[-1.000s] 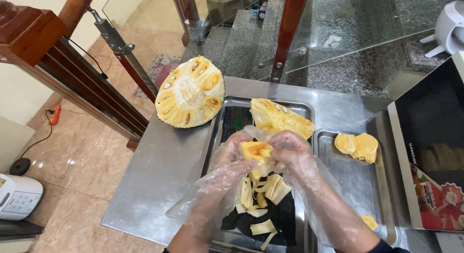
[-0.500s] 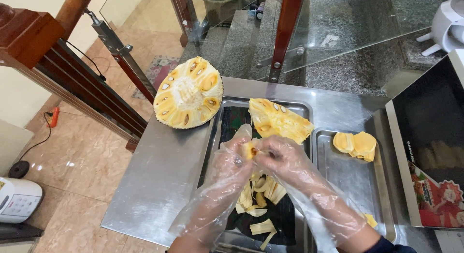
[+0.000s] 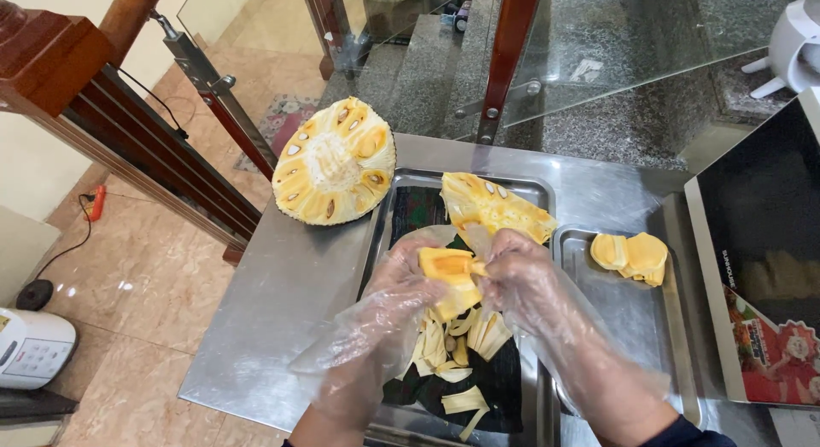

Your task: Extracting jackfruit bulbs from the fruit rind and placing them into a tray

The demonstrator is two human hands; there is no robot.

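Both hands wear loose clear plastic gloves. My left hand (image 3: 401, 280) and my right hand (image 3: 525, 276) grip one yellow jackfruit pod (image 3: 448, 272) between them, above a steel tray (image 3: 401, 191) lined with a dark sheet. Pale fibre strips (image 3: 457, 344) lie heaped in that tray under the hands. A cut jackfruit wedge (image 3: 491, 206) rests at the tray's far end. Half a jackfruit (image 3: 335, 162) lies cut face up on the steel table (image 3: 282, 302), to the left of the tray.
A second steel tray (image 3: 636, 314) on the right holds peeled yellow pods (image 3: 632, 256). A dark appliance with a glass door (image 3: 760, 250) stands at the right edge. A wooden railing (image 3: 137, 148), glass panels and stone steps lie beyond the table. A white device (image 3: 30, 349) sits lower left.
The pod went from lifted, down between the closed hands, and now is held up again with more of it showing. The view has shifted slightly.
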